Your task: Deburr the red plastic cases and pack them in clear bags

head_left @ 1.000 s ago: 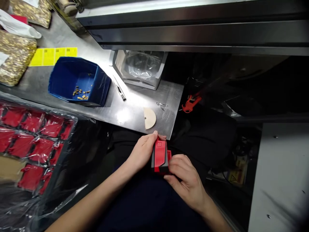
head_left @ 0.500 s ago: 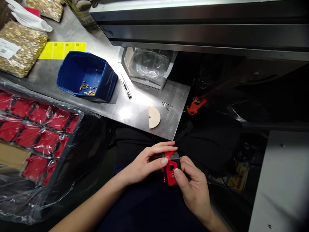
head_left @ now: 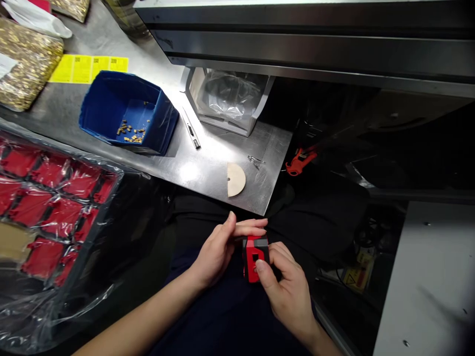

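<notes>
Your right hand point(head_left: 291, 287) grips a red-and-black plastic housing point(head_left: 252, 272), thumb across its red face and fingers bent around its right side. The housing is held in front of your body, just off the near edge of the metal bench point(head_left: 211, 160). Your left hand point(head_left: 218, 249) is not closed on anything: its thumb stands up and its fingers lie straight along the far end of the housing, seemingly touching it.

On the bench ahead of you, the blue bin point(head_left: 168, 123) has a scatter of small brass-coloured pieces point(head_left: 135, 138) on its floor, most toward the near side. To its right, the grey bin point(head_left: 256, 111) holds crumpled clear plastic point(head_left: 228, 96). Between the two bins lies a utility knife point(head_left: 191, 131). At the far left, a clear bag point(head_left: 27, 59) is packed with brass-coloured pieces beside yellow labels point(head_left: 82, 68).

To your left, a crate point(head_left: 111, 198) with clear film over it holds rows of red-and-black parts point(head_left: 61, 217) and a piece of cardboard point(head_left: 13, 242).
</notes>
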`<state>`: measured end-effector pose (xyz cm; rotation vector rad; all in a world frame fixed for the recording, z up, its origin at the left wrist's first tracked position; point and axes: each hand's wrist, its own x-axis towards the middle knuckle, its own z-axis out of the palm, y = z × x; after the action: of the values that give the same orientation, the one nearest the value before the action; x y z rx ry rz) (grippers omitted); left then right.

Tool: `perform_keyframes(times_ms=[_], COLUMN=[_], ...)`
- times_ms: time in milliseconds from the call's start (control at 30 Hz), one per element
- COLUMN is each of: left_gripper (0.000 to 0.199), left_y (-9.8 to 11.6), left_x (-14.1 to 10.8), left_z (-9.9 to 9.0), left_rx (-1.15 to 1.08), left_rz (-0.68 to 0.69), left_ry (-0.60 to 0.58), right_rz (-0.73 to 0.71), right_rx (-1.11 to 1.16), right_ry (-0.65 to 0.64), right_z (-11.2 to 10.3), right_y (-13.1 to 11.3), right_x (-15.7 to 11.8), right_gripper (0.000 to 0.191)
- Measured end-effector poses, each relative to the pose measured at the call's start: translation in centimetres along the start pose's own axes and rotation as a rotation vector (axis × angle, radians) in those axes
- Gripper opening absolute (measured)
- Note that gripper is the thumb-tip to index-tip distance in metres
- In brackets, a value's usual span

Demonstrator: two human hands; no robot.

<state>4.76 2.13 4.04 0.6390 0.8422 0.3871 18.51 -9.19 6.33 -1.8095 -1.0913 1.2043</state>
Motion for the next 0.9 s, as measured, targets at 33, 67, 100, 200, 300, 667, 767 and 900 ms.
perform_keyframes(times_ms=[33, 67, 100, 200, 300, 667, 767, 900], left_gripper=[0.047, 0.036, 0.028, 0.021, 0.029, 0.023, 0.027, 0.032], left_y=[0.0, 0.0, 0.0, -0.2, -0.4, 0.1, -0.1, -0.4], left_x=[-0.1, -0.2, -0.3, -0.2, 0.2, -0.4, -0.2, -0.1], left_z=[-0.2, -0.4, -0.5, -0.6, -0.1, -1.0, -0.9, -0.7], left_rx=[0.004, 0.035, 0.086, 0.199, 0.199, 0.146, 0.197, 0.247], left_rz=[0.003, 0.012, 0.026, 0.04, -0.011, 0.001, 0.001, 0.045], left_ry=[-0.018, -0.031, -0.035, 0.023, 0.087, -0.046, -0.012, -0.033], right_rz=[0.004, 0.006, 0.006, -0.006, -0.028, 0.028, 0.001, -0.005], right_rx=[0.003, 0.001, -0.008, -0.074, -0.115, -0.123, -0.12, -0.002], right_ry=[-0.002, -0.004, -0.006, -0.03, -0.063, -0.066, -0.103, -0.162], right_z=[0.0, 0.0, 0.1, 0.2, 0.2, 0.1, -0.2, -1.7], right_y=[0.0, 0.0, 0.0, -0.2, -0.5, -0.2, -0.3, 0.0], right_x=[0.0, 0.1, 0.1, 0.3, 0.5, 0.3, 0.3, 0.0], right_gripper=[0.029, 0.03, 0.031, 0.027, 0.022, 0.028, 0.027, 0.03])
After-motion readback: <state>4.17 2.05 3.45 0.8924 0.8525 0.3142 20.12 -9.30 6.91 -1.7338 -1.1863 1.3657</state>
